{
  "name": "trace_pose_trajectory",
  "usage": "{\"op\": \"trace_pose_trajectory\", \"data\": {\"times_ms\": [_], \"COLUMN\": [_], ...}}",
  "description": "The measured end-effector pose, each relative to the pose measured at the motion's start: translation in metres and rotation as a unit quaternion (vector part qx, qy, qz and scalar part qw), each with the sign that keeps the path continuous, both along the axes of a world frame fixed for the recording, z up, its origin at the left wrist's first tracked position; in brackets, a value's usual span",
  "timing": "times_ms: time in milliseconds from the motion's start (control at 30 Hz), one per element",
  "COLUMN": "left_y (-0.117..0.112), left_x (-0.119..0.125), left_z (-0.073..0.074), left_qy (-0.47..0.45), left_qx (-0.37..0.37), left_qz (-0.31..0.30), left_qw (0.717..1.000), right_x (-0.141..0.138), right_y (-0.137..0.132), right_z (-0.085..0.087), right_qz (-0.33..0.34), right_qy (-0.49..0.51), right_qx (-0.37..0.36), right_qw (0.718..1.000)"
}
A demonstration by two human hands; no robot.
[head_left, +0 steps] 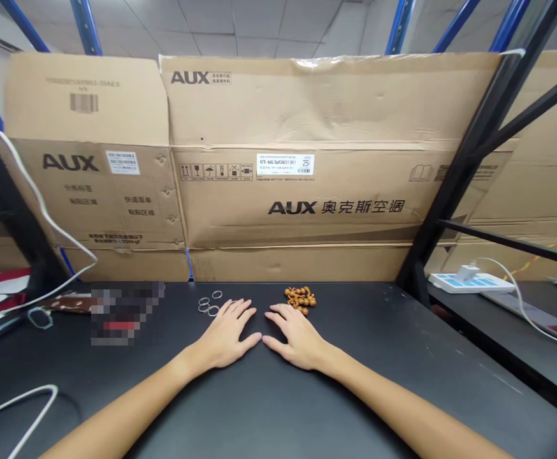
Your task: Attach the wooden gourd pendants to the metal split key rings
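My left hand (227, 333) lies flat on the black table with its fingers spread and nothing in it. Just beyond its fingertips are several thin silver rings (204, 301), partly overlapping. My right hand (294, 336) also rests palm down, fingers apart, holding nothing. Past its fingers sits a small heap of brown, shiny bead-like pieces (302, 298), some of them hidden behind the hand. The two thumb tips nearly meet at the middle.
The black table (378, 357) ends at large cardboard boxes (345, 115) along the back. A white cable (44, 204) hangs at left, near glasses (40, 317) and a blurred item (120, 315). A white power strip (470, 282) lies on the right-hand table beyond a black metal frame (450, 185).
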State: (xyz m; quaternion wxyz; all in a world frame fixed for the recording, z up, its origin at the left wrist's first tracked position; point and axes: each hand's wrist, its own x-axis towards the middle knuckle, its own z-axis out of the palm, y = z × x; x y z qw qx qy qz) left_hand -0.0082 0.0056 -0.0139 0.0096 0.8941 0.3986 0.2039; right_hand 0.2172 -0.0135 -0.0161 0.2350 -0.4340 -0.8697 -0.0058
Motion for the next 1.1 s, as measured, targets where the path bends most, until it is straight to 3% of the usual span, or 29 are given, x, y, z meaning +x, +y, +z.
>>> {"op": "trace_pose_trajectory", "data": {"times_ms": [167, 300, 400, 567, 667, 1100], "left_y": [0.001, -0.001, -0.005, -0.008, -0.005, 0.001], "left_x": [0.002, 0.001, 0.001, 0.001, 0.002, 0.005], "left_z": [-0.004, 0.002, 0.008, 0.012, 0.01, 0.012], "left_qy": [-0.005, -0.009, -0.014, -0.058, -0.082, -0.121], "left_qx": [-0.034, -0.044, -0.042, -0.045, -0.046, -0.042], "left_qz": [0.097, 0.043, -0.016, -0.071, -0.096, -0.131], "left_qw": [0.995, 0.998, 0.999, 0.995, 0.991, 0.983], "right_x": [0.001, 0.007, 0.01, 0.011, 0.012, 0.012], "right_y": [0.006, 0.015, 0.018, 0.017, 0.017, 0.018], "right_z": [-0.001, -0.006, -0.009, -0.009, -0.008, -0.009], "right_qz": [-0.168, -0.25, -0.218, -0.066, -0.011, 0.033], "right_qy": [-0.009, -0.023, -0.005, 0.046, 0.082, 0.099], "right_qx": [0.098, 0.079, 0.046, 0.038, 0.028, 0.025], "right_qw": [0.981, 0.965, 0.975, 0.996, 0.996, 0.994]}}
